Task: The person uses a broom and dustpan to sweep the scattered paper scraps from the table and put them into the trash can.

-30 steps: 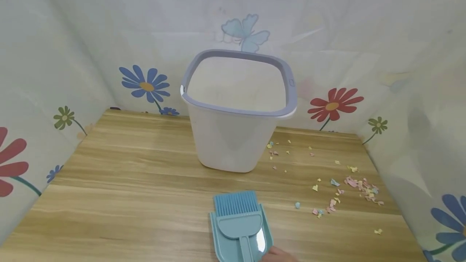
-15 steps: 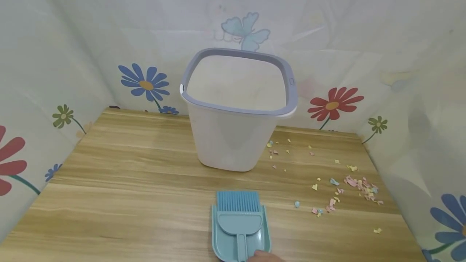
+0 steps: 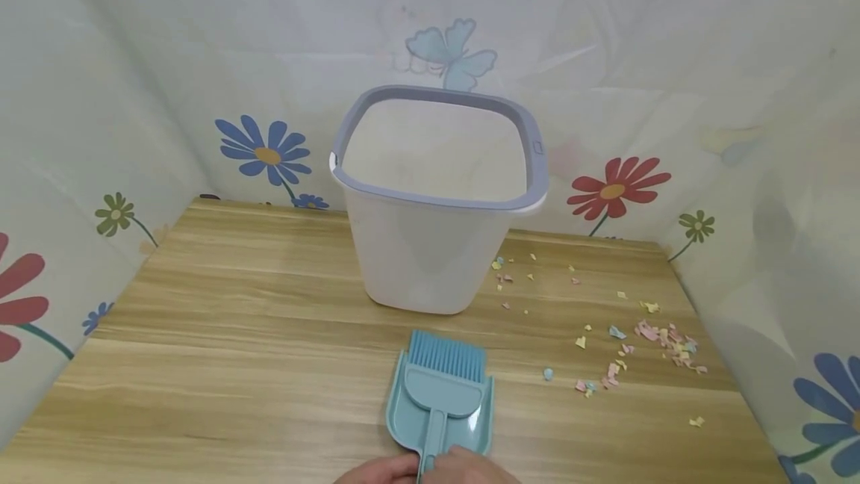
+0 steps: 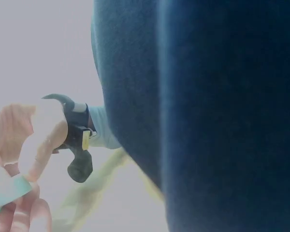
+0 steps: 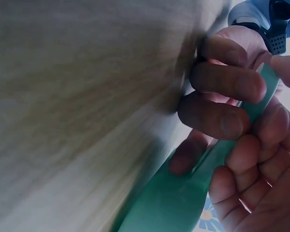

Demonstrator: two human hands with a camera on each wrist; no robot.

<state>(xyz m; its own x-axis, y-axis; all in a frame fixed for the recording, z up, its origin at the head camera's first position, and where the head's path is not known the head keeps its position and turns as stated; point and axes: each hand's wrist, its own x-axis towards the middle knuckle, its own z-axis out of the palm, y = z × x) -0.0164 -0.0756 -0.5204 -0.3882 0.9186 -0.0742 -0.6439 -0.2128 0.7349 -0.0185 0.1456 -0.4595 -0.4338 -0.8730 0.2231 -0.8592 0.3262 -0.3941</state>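
Note:
In the head view, a teal dustpan (image 3: 405,417) lies on the table at front centre. A matching hand brush (image 3: 443,388) rests in it, its blue bristles pointing away past the pan's front lip and slanting right. My left hand (image 3: 378,470) grips the dustpan's handle from the left. From the right, my right hand (image 3: 469,467) curls its fingers at the brush handle. Both hands are partly cut off by the frame's bottom edge. In the right wrist view, fingers of both hands meet round the teal handle (image 5: 261,104), close beside the wooden surface.
A tall white bucket (image 3: 430,264) with a grey-blue rim stands behind the dustpan. Small pink, yellow and blue paper scraps (image 3: 650,332) are scattered over the right side of the wooden table (image 3: 222,364). Flower-printed sheeting (image 3: 282,43) encloses the back and sides.
The left hand has come into view at the handles. The right hand has moved left from the dustpan's edge to the brush handle. Dustpan and brush have turned, with the bristles now further right.

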